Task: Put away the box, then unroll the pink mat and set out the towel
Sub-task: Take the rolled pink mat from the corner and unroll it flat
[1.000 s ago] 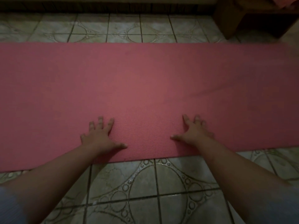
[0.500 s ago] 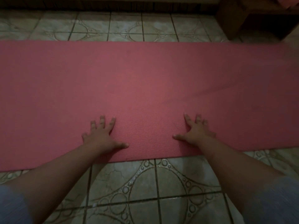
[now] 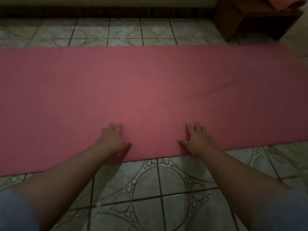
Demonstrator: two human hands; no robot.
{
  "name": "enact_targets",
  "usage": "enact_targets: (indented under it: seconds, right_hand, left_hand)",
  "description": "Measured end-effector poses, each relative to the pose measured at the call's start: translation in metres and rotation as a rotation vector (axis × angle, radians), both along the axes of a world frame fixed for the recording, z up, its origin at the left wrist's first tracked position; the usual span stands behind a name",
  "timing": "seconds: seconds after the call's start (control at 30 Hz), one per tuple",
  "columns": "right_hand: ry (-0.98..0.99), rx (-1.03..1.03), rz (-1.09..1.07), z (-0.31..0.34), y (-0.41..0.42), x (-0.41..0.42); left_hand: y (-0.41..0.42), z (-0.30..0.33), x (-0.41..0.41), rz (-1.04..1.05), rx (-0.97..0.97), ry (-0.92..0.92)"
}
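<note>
Both hands edged closer, left hand [image 3: 112, 139] — right hand [image 3: 196, 140] flat on pink mat [image 3: 150, 84]

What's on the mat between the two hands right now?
Nothing. In the head view, only bare pink mat lies between the left hand and the right hand, both resting flat near its front edge.

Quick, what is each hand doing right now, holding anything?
Left hand: open, fingers spread, pressing flat on the pink mat.
Right hand: open, also flat on the mat, holding nothing.
</note>
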State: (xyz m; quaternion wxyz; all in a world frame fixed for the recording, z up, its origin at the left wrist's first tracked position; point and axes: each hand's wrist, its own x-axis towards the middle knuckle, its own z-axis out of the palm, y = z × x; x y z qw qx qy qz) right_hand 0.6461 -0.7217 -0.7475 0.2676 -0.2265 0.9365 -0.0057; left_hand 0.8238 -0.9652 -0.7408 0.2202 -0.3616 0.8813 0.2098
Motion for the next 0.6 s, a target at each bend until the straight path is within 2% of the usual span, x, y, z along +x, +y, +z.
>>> enact_targets:
  seconds: [0.13,0.3,0.43,0.6]
  right_hand:
    - [-0.01,-0.061,0.005,0.008,0.003,0.005]
    - [-0.117,-0.012,-0.054,0.039,0.02,0.039]
    - [-0.182,-0.001,-0.135,0.094,0.044,0.074]
    - [-0.252,0.004,-0.195,0.192,0.083,0.12]
  left_hand:
    - [0.018,0.021,-0.012,-0.041,0.052,0.063]
    - [0.057,0.066,-0.01,-0.061,0.097,-0.049]
    - [0.096,0.125,-0.002,-0.133,0.162,-0.121]
    - [0.136,0.221,0.008,-0.217,0.164,-0.157]
